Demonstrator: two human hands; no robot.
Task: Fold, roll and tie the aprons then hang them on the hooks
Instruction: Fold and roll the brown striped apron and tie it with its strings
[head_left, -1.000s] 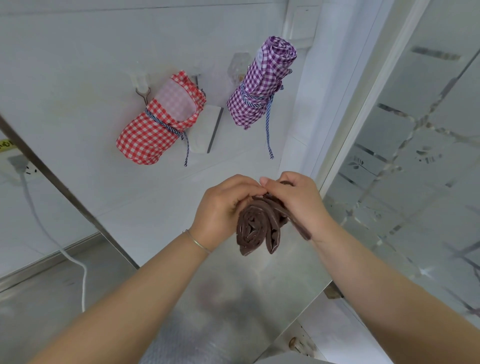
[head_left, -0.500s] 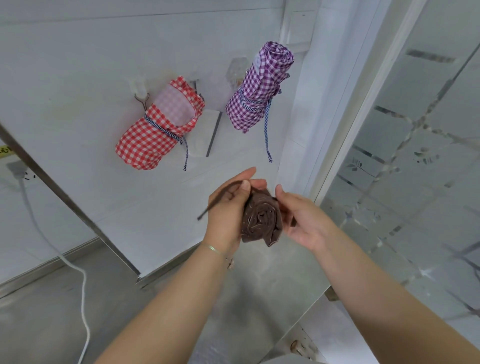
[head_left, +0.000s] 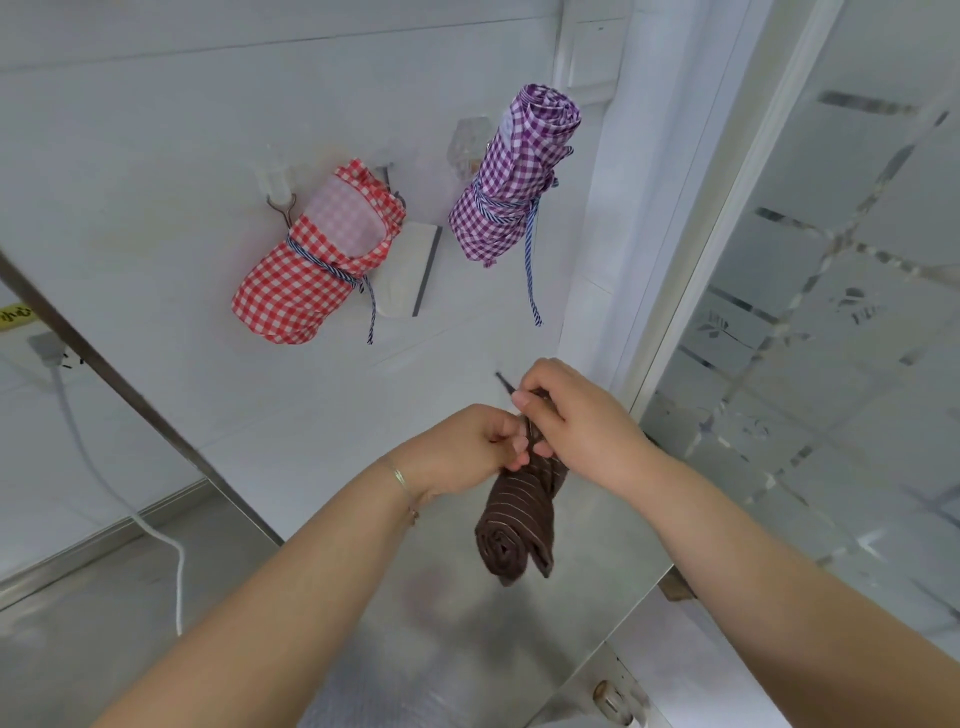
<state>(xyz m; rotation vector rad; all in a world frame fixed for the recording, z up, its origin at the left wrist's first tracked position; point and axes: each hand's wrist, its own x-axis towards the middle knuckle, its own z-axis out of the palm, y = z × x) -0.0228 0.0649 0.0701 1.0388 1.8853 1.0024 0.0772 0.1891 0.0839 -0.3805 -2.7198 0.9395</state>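
The red apron (head_left: 306, 270) and purple apron (head_left: 511, 179) hang rolled on the wall at 11 and 12 o'clock. The brown apron (head_left: 519, 525), soft and light, dangles at centre; both hands, left (head_left: 462, 452) and right (head_left: 576, 415), pinch its top ties (head_left: 505, 383), the best hold.

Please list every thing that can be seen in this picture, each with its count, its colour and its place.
red apron: 1, red-white check, rolled and tied, hanging on the wall, left
purple apron: 1, purple-white check, rolled and tied, hanging on the wall, right of the red one
brown apron: 1, brown with thin stripes, rolled, held over the steel table
hook: 1, dark metal, beside the red apron
table: 1, steel, below the hands
cable: 1, white, far left
glass panel: 1, frosted, right
left hand: 1, pinching the roll's top
right hand: 1, gripping the roll's top and a brown strap
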